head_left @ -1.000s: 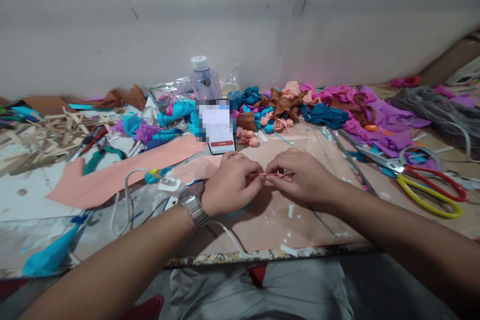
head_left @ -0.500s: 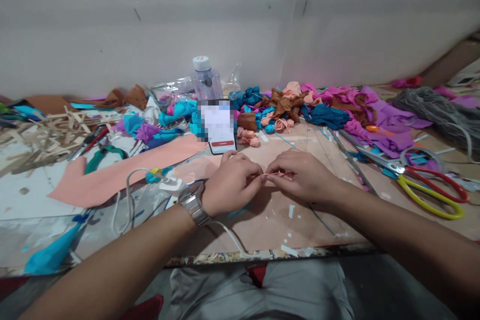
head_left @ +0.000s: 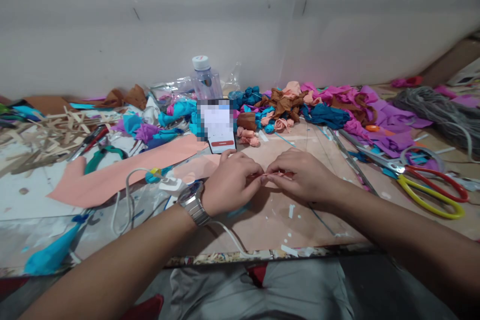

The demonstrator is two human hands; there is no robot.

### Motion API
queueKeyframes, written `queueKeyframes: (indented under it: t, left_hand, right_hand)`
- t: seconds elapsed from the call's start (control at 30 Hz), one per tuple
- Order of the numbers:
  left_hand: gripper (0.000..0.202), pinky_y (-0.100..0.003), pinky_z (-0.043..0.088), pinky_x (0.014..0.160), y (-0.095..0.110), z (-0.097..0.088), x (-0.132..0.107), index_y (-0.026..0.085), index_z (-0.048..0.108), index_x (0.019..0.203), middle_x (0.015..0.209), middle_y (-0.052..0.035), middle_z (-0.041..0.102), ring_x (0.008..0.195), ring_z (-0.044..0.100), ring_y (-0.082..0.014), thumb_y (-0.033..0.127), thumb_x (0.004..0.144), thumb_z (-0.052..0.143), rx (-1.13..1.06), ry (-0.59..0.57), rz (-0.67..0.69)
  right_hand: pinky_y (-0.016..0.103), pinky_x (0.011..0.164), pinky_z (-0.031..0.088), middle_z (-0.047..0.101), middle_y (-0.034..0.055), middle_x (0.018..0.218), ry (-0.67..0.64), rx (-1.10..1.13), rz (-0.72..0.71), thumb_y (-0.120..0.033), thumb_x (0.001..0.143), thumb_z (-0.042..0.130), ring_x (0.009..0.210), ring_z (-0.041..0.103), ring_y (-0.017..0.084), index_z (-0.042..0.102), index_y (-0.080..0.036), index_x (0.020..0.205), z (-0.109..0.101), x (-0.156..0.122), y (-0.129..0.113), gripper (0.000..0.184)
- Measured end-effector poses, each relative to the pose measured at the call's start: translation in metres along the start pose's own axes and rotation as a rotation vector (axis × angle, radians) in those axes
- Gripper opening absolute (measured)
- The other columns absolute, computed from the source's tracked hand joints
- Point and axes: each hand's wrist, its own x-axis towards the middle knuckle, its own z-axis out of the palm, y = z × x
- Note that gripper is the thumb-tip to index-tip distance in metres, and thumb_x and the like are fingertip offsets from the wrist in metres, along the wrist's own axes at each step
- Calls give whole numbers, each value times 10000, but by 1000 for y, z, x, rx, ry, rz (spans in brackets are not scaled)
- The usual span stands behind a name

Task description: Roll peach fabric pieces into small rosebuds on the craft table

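Note:
My left hand [head_left: 230, 182] and my right hand [head_left: 300, 174] meet at the middle of the table, fingertips pinched on a thin peach paper strip [head_left: 275, 174] held between them. A metal watch [head_left: 192, 202] sits on my left wrist. Both hands rest just above a peach sheet under clear plastic [head_left: 277, 220]. A phone [head_left: 219, 127] stands propped right behind my hands.
Piles of small paper roses in blue, brown, peach and pink [head_left: 285, 102] lie at the back. A plastic bottle [head_left: 204, 80] stands behind the phone. Red-and-yellow scissors [head_left: 427, 185] lie right, grey yarn [head_left: 438, 107] far right, wooden sticks [head_left: 48, 132] and pliers [head_left: 101, 152] left, a white cable [head_left: 127, 200] near my left wrist.
The hands have stayed in place; only the fingers shifted slightly on the peach strip, with the fingertips drawn a little closer together.

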Motion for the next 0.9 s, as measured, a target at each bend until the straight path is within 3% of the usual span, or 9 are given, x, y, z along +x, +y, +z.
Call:
queueKeyframes:
  t: [0.9]
  left_hand:
    - [233,-398,343,911,1,-1,0,213,718,866,815,-23,704,894,587,-214,345,959,550,-7,25,7]
  right_hand:
    - [303,784,412,744,12,831,9,54,8,-298,938,650,771,638,164,730,-196,903,-2,0,-3,133]
